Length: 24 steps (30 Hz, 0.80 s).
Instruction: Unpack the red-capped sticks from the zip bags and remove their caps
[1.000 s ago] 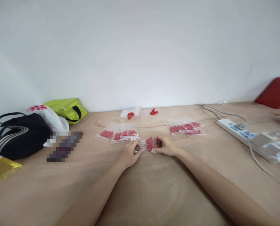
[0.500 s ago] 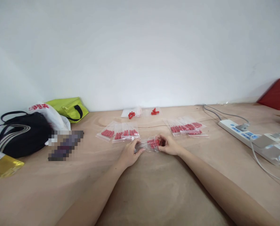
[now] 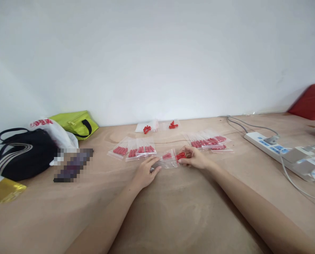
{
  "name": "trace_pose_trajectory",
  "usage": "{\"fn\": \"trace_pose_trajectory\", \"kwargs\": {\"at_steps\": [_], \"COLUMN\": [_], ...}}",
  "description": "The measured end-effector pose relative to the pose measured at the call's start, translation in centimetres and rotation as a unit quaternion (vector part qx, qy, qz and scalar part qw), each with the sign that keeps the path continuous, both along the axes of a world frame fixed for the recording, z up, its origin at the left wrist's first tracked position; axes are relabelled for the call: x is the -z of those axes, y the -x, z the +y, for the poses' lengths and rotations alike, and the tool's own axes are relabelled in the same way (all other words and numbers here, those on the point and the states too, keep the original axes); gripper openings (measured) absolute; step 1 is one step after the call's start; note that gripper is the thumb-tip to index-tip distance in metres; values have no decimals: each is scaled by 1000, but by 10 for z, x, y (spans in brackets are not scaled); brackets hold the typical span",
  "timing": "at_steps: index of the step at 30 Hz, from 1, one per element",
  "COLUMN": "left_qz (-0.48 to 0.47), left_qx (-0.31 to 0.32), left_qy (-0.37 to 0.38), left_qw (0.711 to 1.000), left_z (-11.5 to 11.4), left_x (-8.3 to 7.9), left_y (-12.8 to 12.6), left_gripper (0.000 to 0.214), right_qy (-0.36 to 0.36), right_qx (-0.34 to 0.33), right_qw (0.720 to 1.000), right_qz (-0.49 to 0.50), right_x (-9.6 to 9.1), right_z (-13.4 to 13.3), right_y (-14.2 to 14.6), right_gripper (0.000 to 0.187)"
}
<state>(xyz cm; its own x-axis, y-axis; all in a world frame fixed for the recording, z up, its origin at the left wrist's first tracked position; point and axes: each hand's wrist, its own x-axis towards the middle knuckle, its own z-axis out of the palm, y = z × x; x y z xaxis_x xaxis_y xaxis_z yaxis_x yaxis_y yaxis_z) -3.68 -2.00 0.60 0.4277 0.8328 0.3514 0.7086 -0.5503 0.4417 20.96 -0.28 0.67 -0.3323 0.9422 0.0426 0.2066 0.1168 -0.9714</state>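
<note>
A clear zip bag (image 3: 170,162) lies on the table between my hands, its red-lined mouth to the right and a couple of red pieces showing inside. My left hand (image 3: 146,172) closes on the bag's left end with thumb and fingers. At the mouth, my right hand (image 3: 192,158) pinches several red rubber dropper bulbs (image 3: 181,156); whether stems are attached to them is hard to see. Just beyond my left hand lie filled zip bags of red-bulbed droppers (image 3: 146,149). More filled bags (image 3: 209,142) overlap beyond my right hand.
By the wall lie white bags (image 3: 141,127) with loose red bulbs (image 3: 147,129) and a second red cluster (image 3: 173,125). A power strip (image 3: 268,147) with cables stands right. A black bag (image 3: 38,151), a green bag (image 3: 79,121) and a yellow packet (image 3: 7,192) sit left.
My right hand has shifted slightly right, from over the bag's red contents to its mouth, with red bulbs now outside the bag. My left hand stays at the left end.
</note>
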Motion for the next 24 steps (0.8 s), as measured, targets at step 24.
{"fn": "trace_pose_trajectory", "kwargs": {"at_steps": [24], "left_qz": [8], "left_qx": [-27], "left_qy": [-3], "left_qw": [1000], "left_z": [0], "left_x": [-1], "left_y": [0], "left_gripper": [31], "right_qy": [-429], "right_qx": [40], "right_qw": [780], "right_qz": [-455], "right_x": [13], "right_z": [10], "right_y": [-25], "right_gripper": [31]}}
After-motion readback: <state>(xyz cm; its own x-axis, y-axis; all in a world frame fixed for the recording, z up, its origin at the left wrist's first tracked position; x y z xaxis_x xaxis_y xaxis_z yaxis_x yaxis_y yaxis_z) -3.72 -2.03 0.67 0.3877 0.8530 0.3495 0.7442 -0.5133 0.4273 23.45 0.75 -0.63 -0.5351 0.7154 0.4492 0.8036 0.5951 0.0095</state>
